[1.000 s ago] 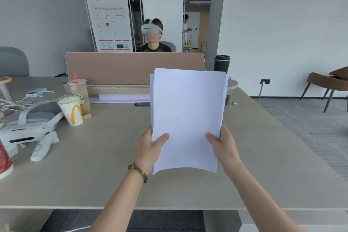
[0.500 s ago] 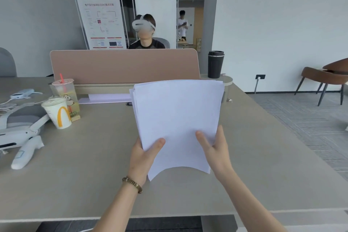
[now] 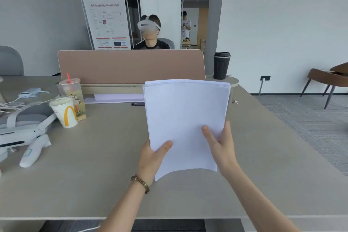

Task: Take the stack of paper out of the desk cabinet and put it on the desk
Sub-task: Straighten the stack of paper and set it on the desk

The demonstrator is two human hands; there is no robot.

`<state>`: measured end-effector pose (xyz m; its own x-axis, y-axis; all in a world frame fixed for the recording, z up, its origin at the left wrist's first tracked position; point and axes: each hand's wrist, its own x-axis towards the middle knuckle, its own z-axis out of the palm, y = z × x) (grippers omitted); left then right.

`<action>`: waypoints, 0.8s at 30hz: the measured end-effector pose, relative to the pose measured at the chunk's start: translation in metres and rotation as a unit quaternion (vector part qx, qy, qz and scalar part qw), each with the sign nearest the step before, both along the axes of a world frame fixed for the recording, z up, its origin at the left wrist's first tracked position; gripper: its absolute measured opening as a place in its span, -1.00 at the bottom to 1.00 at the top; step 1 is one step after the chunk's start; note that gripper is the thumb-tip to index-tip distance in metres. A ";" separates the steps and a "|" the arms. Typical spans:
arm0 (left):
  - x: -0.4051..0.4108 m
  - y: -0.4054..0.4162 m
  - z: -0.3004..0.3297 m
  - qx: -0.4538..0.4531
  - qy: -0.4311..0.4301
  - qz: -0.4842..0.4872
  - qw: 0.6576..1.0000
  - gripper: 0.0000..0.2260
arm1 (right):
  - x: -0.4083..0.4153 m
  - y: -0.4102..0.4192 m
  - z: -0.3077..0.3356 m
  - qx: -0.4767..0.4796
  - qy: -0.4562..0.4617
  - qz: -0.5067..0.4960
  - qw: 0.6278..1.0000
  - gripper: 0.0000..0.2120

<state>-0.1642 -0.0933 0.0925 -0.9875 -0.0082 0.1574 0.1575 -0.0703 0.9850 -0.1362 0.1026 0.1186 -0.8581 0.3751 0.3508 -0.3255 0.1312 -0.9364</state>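
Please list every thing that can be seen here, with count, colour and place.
stack of paper: 1, white, held above desk centre
desk: 1, beige, foreground
paper cup: 1, white with yellow arch, desk left
clear drink cup: 1, red straw, behind paper cup
headset: 1, white, desk far left
tumbler: 1, black, by divider's right end
divider: 1, tan, desk back
left hand: grip on paper's lower left
right hand: grip on paper's lower right

White paper stack (image 3: 185, 118) tilted above desk (image 3: 94, 165), bottom edge curled.
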 end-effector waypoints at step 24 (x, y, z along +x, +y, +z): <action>-0.006 0.005 -0.030 -0.205 0.007 -0.012 0.979 -0.82 | 0.002 0.020 -0.061 -0.035 -0.103 0.003 0.994 -0.73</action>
